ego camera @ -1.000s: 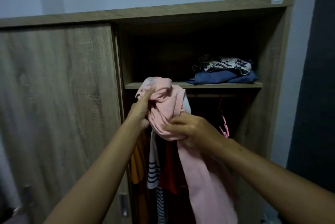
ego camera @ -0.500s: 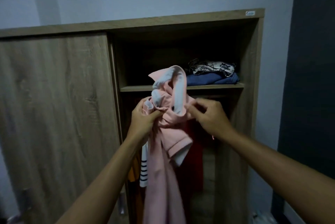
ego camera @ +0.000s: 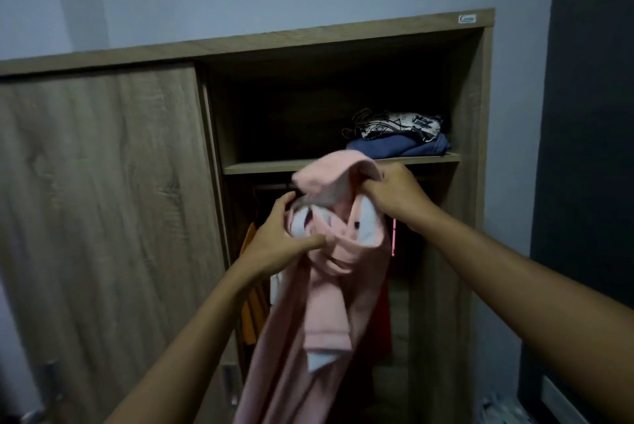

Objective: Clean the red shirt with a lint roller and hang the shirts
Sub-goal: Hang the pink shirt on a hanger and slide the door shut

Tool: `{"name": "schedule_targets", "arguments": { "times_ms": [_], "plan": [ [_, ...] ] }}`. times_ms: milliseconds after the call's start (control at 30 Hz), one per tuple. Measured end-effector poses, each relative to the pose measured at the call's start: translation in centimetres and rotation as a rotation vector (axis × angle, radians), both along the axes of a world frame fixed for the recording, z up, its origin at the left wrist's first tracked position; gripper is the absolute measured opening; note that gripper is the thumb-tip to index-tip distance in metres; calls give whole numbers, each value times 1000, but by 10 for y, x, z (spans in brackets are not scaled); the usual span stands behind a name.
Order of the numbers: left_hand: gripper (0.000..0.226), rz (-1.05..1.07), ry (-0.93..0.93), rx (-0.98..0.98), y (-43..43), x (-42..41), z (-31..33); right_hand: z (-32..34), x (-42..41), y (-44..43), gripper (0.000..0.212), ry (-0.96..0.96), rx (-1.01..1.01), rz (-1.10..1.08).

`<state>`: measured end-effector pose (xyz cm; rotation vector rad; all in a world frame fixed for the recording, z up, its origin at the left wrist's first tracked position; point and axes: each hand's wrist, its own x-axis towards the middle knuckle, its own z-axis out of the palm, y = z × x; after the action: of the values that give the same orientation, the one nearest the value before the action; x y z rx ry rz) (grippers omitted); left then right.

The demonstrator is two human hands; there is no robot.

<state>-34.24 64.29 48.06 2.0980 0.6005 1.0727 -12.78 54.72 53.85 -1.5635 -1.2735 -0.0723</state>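
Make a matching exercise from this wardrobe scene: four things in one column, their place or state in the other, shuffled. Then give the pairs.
Things:
1. pink shirt
2. blue folded garment
3. orange garment
4. sliding door

Places or states:
A. lies on the upper shelf
B. hangs at the left inside the opening
C. gripped by both hands
D. covers the wardrobe's left half

Pairs: 1-C, 2-A, 3-B, 4-D

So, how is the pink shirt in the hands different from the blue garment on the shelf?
The pink shirt is held up in front of the wardrobe by the left hand and right hand; the blue garment lies on the shelf. The pink shirt hangs long and bunched at the top; the blue garment is folded flat. The blue garment carries a patterned black-and-white garment on top; nothing lies on the pink shirt. Both are soft clothing.
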Motion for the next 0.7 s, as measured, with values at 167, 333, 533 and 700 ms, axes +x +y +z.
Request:
{"name": "schedule_targets", "arguments": {
  "times_ms": [167, 333, 533, 700],
  "plan": [
    [100, 113, -12, 116, -16, 3, 12, -2, -4, -4, 21, -195, -211, 112],
    [49, 33, 111, 263, -22, 13, 9, -16, -18, -5, 19, -289, -274, 155],
    [27, 134, 198, 451, -29, 33, 4, -5, -13, -20, 20, -272, -265, 192],
    [32, 262, 128, 416, -24, 39, 12, -19, 9, -29, 20, -316, -357, 40]
  ]
}}
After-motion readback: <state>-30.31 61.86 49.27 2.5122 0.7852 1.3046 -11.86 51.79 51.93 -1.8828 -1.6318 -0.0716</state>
